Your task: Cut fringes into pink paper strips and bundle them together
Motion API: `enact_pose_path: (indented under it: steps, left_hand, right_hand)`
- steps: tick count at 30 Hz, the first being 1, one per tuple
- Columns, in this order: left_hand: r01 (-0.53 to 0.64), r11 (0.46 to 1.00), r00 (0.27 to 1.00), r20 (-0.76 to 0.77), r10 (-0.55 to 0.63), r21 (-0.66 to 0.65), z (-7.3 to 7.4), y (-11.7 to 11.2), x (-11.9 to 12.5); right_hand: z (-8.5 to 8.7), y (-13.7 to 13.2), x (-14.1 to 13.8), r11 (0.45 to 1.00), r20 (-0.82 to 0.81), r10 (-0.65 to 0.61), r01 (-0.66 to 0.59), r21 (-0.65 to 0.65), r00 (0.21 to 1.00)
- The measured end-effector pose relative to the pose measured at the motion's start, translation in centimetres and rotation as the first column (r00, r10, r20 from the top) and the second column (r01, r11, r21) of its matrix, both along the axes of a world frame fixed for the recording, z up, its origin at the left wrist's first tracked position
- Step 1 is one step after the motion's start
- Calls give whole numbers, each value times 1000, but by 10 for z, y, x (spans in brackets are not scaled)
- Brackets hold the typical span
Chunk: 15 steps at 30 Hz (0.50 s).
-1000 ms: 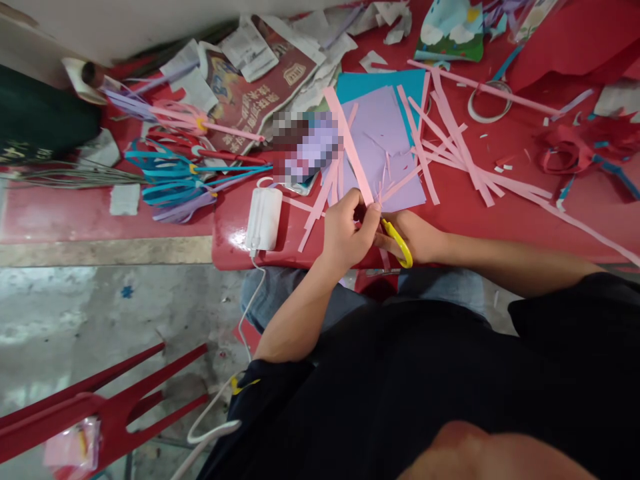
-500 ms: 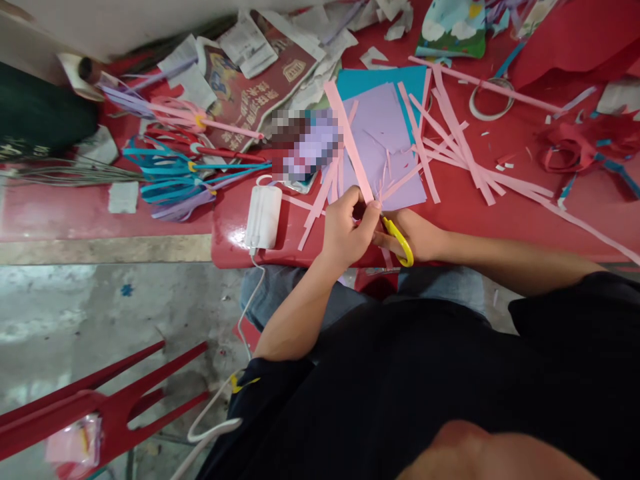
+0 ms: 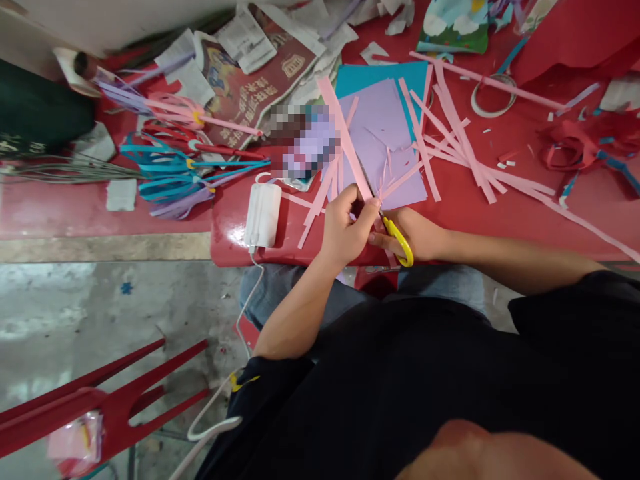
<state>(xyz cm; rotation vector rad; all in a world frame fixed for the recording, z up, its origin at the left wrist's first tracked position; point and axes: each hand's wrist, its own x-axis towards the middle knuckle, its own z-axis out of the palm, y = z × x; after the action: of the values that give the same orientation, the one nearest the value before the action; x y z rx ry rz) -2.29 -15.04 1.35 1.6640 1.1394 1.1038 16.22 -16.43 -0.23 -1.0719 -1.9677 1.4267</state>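
My left hand (image 3: pixel 345 230) pinches the near end of a long pink paper strip (image 3: pixel 343 133) that runs up and away over a lilac sheet (image 3: pixel 380 140). Right beside it, my right hand (image 3: pixel 417 235) is closed round yellow-handled scissors (image 3: pixel 399 241), whose blades point at the strip where my left fingers hold it. Both hands are at the near edge of the red table (image 3: pixel 500 220). Many cut pink strips (image 3: pixel 460 147) lie scattered to the right of the lilac sheet.
A white power bank (image 3: pixel 263 215) with a trailing cable lies left of my hands. Paper flowers (image 3: pixel 175 173), newspapers (image 3: pixel 250 73), a tape ring (image 3: pixel 493 97) and red paper curls (image 3: pixel 570 150) litter the table. A red stool frame (image 3: pixel 100 400) stands on the floor at lower left.
Hands stay at the same spot; the pink strip has swung slightly left and the scissors have shifted a little along it. The view drifted slightly.
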Motion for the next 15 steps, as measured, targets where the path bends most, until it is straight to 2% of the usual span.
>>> enact_pose_path:
  steps: [15]
  left_hand:
    - [-8,1000,1000,-23,8,-23,0,0,-1]
  right_hand:
    - [4,1,-1,1000,29,-1,0,8,1000]
